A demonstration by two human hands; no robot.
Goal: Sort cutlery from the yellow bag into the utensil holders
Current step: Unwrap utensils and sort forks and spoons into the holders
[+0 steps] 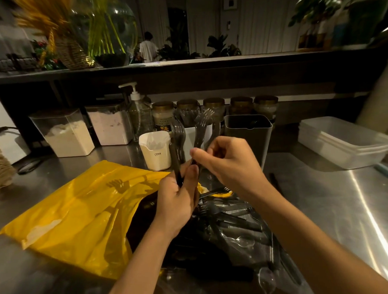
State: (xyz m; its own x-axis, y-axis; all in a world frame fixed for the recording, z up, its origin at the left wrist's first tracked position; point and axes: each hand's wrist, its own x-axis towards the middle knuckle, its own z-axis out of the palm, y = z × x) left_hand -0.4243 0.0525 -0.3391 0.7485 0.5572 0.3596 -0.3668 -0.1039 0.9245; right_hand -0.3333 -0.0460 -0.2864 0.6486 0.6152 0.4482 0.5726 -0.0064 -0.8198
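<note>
Cutlery (232, 220), where's it at right now? (A)

Mostly a dark heap on the steel counter (324, 196), spilling out of the mouth of the yellow bag (80, 209), which lies flat on the left. A few clear spoons (266, 281) are mixed in near the front edge. (B)

And the hands? (A)

Left hand (177, 201) is curled round a bunch of dark forks (177, 136), handles down and tines up, right above the heap. Right hand (229, 161) pinches a single fork (200, 131) by the handle between thumb and fingers. Its tines point up too, just beside the bunch. The two hands are pretty much touching. (B)

Holders? (A)

Three, just behind the hands. There's a white holder (154, 150) with clear stuff in it. A second white holder (191, 135) is half hidden by the forks, with dark tines poking up above it. A grey holder (248, 133) is on the right, can't tell what's inside. Jars (240, 104) are lined up behind them. (B)
</note>
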